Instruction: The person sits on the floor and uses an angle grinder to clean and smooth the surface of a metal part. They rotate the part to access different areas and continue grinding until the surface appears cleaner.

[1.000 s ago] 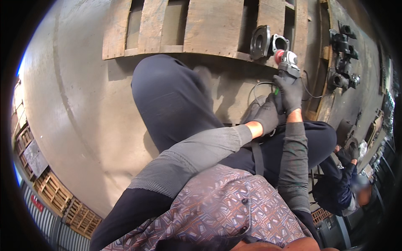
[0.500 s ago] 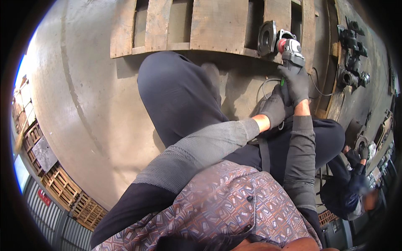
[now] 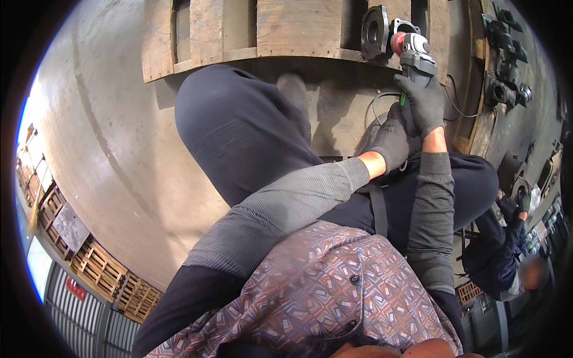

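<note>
Both my hands, in dark gloves, grip one angle grinder [image 3: 417,58] with a silver head and a red disc. My right hand [image 3: 426,102] wraps the body just behind the head. Lower down, toward my lap, my left hand [image 3: 391,138] closes round the rear of the handle. The grinder's disc meets or nearly meets a grey metal casting [image 3: 374,34] with a round flanged opening, which stands on the pallet's near right part. A second flange [image 3: 404,26] shows right behind the disc. Whether the disc touches metal I cannot tell.
A wooden pallet [image 3: 298,27] lies ahead of my knees. The grinder's cable [image 3: 462,115] curls off to the right. Several dark castings [image 3: 504,59] line the right side. A co-worker [image 3: 504,250] handles a part at the lower right. Stacked pallets [image 3: 98,268] stand at far left.
My view has shifted slightly, so the pallet and casting sit higher in the picture. Both hands keep their hold on the grinder, its disc still by the casting.
</note>
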`<state>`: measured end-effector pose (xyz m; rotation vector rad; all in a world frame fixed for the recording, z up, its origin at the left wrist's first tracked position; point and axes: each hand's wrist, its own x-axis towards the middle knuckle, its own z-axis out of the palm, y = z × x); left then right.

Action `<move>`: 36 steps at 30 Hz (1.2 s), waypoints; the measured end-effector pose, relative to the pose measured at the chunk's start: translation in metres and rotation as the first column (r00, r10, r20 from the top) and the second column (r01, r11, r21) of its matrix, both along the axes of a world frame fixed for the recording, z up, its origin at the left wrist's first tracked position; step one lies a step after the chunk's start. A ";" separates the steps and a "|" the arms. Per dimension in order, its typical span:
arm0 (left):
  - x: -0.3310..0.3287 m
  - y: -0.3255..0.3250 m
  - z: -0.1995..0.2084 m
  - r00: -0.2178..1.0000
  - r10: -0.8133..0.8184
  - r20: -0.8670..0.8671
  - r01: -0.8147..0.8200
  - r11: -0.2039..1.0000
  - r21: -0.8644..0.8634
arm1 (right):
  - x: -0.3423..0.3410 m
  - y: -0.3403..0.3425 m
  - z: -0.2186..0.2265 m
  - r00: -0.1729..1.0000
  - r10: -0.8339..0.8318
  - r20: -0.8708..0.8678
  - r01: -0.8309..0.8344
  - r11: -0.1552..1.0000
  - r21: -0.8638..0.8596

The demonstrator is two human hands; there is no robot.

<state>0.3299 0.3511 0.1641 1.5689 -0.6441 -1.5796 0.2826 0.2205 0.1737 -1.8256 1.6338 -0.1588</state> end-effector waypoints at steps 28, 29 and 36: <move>0.000 -0.024 0.024 0.979 -0.202 0.039 0.198 0.975 0.103 | -0.043 -0.016 -0.014 0.985 -0.166 0.046 0.165 0.986 0.026; -0.002 -0.026 0.020 0.980 -0.193 0.057 0.187 0.978 0.088 | -0.040 -0.017 -0.012 0.987 -0.157 0.044 0.156 0.988 0.017; -0.009 -0.039 -0.007 0.986 -0.123 0.111 0.120 0.992 0.029 | -0.022 -0.040 -0.001 0.993 -0.118 -0.003 0.118 0.988 0.104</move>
